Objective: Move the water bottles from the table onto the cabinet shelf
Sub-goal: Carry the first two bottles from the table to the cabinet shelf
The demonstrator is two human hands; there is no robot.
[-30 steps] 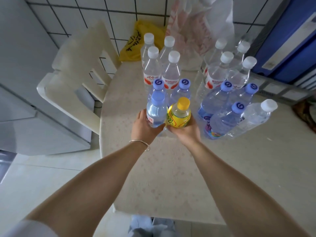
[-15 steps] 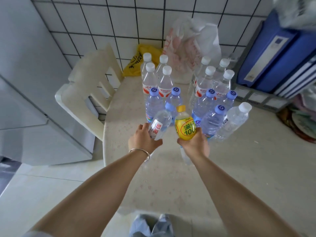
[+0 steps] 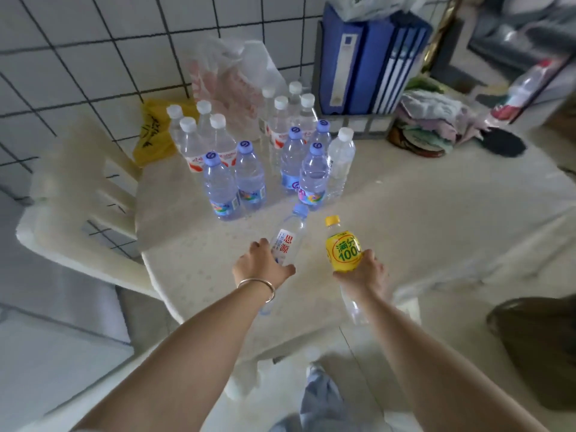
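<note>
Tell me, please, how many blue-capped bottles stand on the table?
5. Two at left: outer bottle, inner bottle. Three at right: front bottle, middle bottle, back bottle. None seems hidden.

White square tiles with dark grout covered the wall (image 3: 93, 48) behind a pale speckled table (image 3: 436, 219). A cream chair (image 3: 78, 194) stood at its left edge over a light floor (image 3: 56, 363). Blue binders (image 3: 367, 57) stood upright near the wall, beside what looked like crumpled cloth (image 3: 436, 116).

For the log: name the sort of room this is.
Probably a home kitchen or dining corner: white tiled wall, pale table crowded with water bottles, chair beside it. Blue binders suggest it doubles as storage.
</note>
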